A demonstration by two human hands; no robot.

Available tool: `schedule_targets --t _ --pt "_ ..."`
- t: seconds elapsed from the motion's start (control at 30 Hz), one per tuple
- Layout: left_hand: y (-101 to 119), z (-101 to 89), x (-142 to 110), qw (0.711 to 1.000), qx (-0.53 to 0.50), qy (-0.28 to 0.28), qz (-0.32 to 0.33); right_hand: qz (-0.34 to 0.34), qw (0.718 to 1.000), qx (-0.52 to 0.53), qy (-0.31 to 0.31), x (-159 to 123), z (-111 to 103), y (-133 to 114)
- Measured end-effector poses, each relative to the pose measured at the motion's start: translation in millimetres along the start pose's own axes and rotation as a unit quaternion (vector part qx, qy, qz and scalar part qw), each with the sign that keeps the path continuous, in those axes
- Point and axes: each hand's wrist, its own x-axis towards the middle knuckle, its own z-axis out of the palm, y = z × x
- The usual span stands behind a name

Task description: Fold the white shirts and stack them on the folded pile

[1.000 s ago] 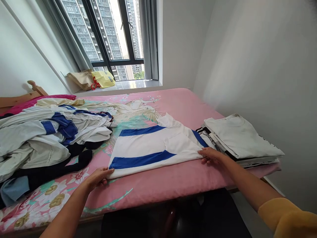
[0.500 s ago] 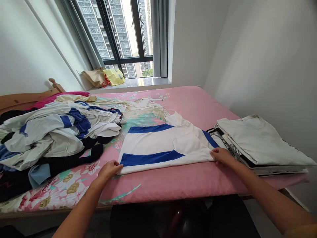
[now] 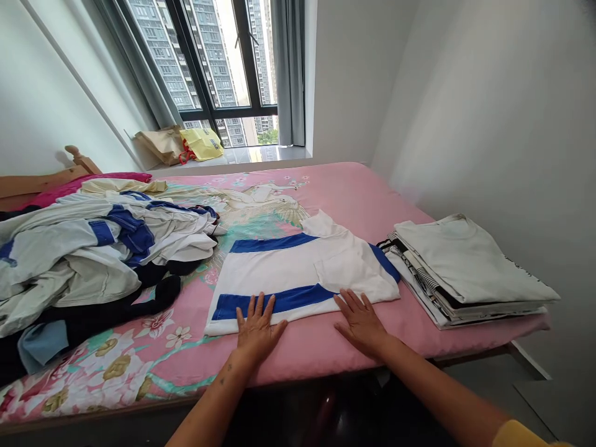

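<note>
With fingers spread, a person's left hand [image 3: 257, 328] and right hand [image 3: 363, 326] are resting palm-down across the near edge of a white-and-blue garment [image 3: 270, 273], which is lying on a pink floral bed [image 3: 310, 354] between a rumpled clothes heap [image 3: 93, 251] and a folded stack [image 3: 470, 261].

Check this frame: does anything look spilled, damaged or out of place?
Nothing looks spilled or damaged. Only the clothes heap at left is jumbled, unlike the folded stack at right; the blue-and-white shirt under the left hand and right hand lies fairly flat.
</note>
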Motion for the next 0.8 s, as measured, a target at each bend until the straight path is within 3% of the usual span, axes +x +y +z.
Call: schedule_targets --t 0.1,0.23,0.33,0.47,0.63,0.8 --pt "-13 -2.1 -4 0.999 0.010 -0.031 -0.011 0.021 1.000 -0.015 -0.015 -7 1 10" --pt "-30 -14.6 1 0.999 0.013 -0.037 -0.012 0.041 0.999 0.006 0.013 0 -16 7" --pt "-52 -16.7 0 0.996 0.035 -0.022 -0.075 0.062 0.998 0.012 0.031 5 -20 10" --pt "-76 -7.6 -7 0.989 0.059 -0.008 -0.138 0.098 0.995 0.014 0.004 8 -17 18" --pt "-80 0.2 -7 0.987 0.087 0.021 -0.130 0.105 0.993 0.031 0.046 19 -23 6" --pt "-77 2.8 -9 0.987 0.096 0.026 -0.129 0.083 0.993 0.050 0.066 49 -22 -14"
